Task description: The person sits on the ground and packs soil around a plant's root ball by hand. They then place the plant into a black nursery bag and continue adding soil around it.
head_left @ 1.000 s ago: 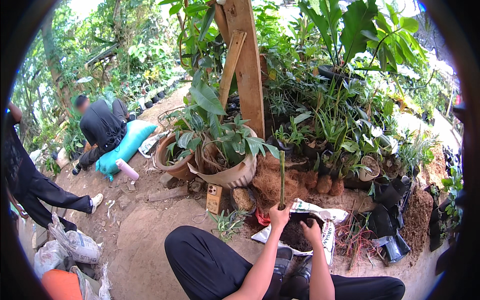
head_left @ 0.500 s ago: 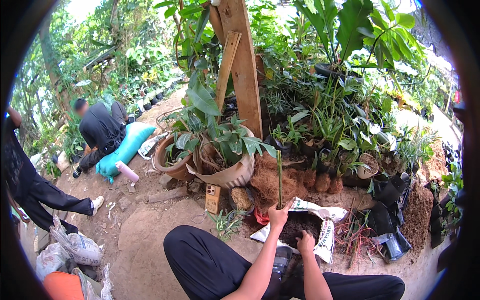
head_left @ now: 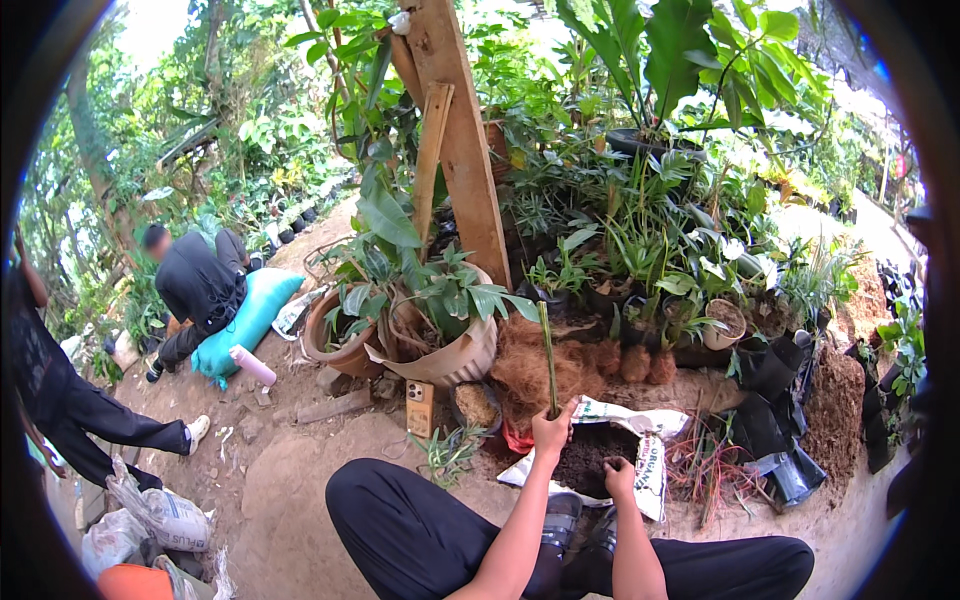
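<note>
My left hand (head_left: 552,432) is closed round the lower end of a long, leafless green plant stem (head_left: 549,360), which stands nearly upright above an open white sack (head_left: 652,470). Dark soil (head_left: 585,462) fills the sack, its rim folded outward. At the right side of that soil is my right hand (head_left: 621,480), fingers curled together. What they pinch, if anything, is too small to make out. The sack lies on the ground just past my sandalled feet (head_left: 560,522).
Brown coconut fibre (head_left: 540,365) lies behind the sack, near a large cream pot (head_left: 465,355) and a phone (head_left: 420,410). Cut reddish stems (head_left: 715,475) and black plastic bags (head_left: 765,430) are at the right. Two people sit or stand at the left, near a teal sack (head_left: 245,325).
My right hand has lifted slightly at the soil, and its fingers have drawn together. My left hand still grips the stem, now a little more to the left as the view shifts.
</note>
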### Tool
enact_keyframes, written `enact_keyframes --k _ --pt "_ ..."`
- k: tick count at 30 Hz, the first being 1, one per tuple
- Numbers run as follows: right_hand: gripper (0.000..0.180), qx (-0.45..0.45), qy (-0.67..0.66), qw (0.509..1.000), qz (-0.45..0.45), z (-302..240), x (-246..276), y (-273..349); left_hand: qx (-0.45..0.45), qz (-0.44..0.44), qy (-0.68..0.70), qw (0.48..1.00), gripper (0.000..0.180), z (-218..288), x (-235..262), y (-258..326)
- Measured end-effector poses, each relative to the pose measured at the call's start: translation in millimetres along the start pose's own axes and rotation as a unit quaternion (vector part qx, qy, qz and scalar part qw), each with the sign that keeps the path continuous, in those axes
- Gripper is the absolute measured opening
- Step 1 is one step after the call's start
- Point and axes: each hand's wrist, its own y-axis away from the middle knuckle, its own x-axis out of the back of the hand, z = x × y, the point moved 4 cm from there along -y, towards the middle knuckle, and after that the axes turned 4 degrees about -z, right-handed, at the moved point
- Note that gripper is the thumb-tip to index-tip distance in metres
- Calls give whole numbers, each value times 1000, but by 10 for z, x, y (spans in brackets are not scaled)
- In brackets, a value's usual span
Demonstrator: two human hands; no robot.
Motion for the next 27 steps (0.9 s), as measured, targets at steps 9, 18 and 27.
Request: enact_keyframes --k 9,18,27 --pt "22 -250 -571 775 -100 -386 169 52 -10 -46 12 999 35 -48 -69 -30" --pt "23 -189 -537 814 -112 -661 231 -3 -71 -92 45 992 39 -129 -65 -86" --pt "19 -107 -343 933 -32 -290 186 -50 -84 -41 20 995 42 -50 139 -221"
